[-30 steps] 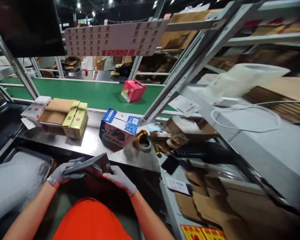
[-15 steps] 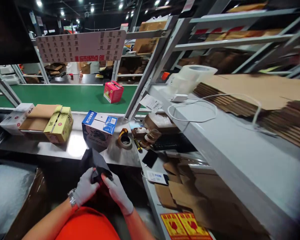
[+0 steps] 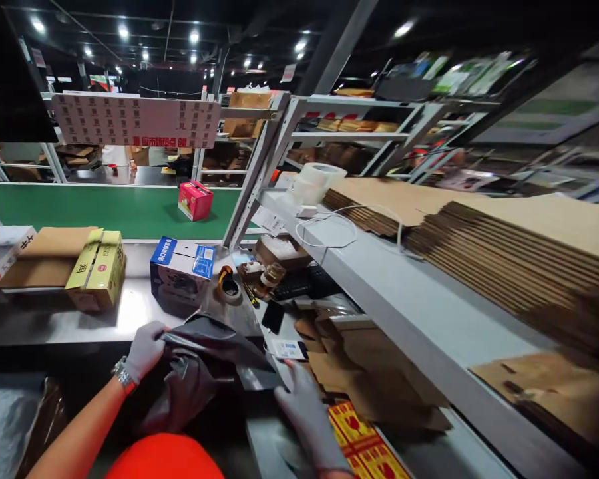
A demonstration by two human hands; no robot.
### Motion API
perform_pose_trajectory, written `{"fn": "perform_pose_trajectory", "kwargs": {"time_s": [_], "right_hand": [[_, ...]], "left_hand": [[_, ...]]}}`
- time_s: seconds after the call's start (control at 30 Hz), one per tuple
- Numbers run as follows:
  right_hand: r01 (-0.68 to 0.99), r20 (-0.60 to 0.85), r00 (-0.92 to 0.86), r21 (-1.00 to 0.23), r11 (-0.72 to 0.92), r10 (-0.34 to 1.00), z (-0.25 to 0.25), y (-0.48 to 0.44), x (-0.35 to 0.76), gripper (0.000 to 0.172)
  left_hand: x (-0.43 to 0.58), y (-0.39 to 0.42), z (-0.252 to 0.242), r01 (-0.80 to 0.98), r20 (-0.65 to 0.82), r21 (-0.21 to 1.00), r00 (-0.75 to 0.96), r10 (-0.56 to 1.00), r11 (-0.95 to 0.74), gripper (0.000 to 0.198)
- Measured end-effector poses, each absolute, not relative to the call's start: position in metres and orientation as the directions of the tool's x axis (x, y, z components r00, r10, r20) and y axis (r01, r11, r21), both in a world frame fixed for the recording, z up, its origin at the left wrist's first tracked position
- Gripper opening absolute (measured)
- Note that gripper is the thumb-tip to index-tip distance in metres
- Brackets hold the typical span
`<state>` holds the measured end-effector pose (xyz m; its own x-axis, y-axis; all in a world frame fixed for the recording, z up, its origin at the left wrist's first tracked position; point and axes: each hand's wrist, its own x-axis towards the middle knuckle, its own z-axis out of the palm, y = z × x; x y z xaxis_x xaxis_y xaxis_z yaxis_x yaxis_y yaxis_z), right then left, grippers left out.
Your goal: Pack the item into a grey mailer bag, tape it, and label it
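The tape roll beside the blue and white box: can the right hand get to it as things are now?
Probably yes. The right hand grips only a corner of the dark bag, and the steel table up to the tape roll looks unobstructed.

The dark plastic bag [image 3: 214, 359] covers the palm side of the left hand [image 3: 144, 349], so its fingers there cannot be seen. The right hand [image 3: 307, 416] is blurred, and its wrist runs off the bottom edge. The white box [image 3: 2, 249] on the desk [image 3: 54, 326] is cut by the left edge. Print on the hanging sign [image 3: 134, 121] is too small to read. The stacked cardboard [image 3: 504, 233] blurs toward the right edge.
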<state>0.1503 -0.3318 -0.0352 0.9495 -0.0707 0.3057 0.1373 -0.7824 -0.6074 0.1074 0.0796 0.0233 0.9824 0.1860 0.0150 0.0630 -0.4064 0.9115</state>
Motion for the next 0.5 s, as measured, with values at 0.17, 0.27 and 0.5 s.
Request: {"fn": "perform_pose_trajectory", "kwargs": {"time_s": [0.17, 0.27, 0.5], "right_hand": [[0.589, 0.452, 0.781, -0.308, -0.747, 0.431, 0.017, -0.221, 0.12, 0.096], [0.581, 0.311, 0.808, -0.273, -0.767, 0.501, 0.031, -0.184, 0.138, 0.076], [0.404, 0.523, 0.821, -0.25, -0.88, 0.228, 0.031, -0.197, 0.136, 0.078]], "left_hand": [[0.104, 0.055, 0.048, -0.258, 0.129, 0.793, 0.956, -0.262, -0.552, 0.02], [0.094, 0.054, 0.064, -0.349, 0.11, 0.72, 0.911, -0.398, -0.6, 0.018], [0.089, 0.109, 0.071, -0.084, -0.049, 0.546, 0.99, -0.132, -0.834, 0.041]]}}
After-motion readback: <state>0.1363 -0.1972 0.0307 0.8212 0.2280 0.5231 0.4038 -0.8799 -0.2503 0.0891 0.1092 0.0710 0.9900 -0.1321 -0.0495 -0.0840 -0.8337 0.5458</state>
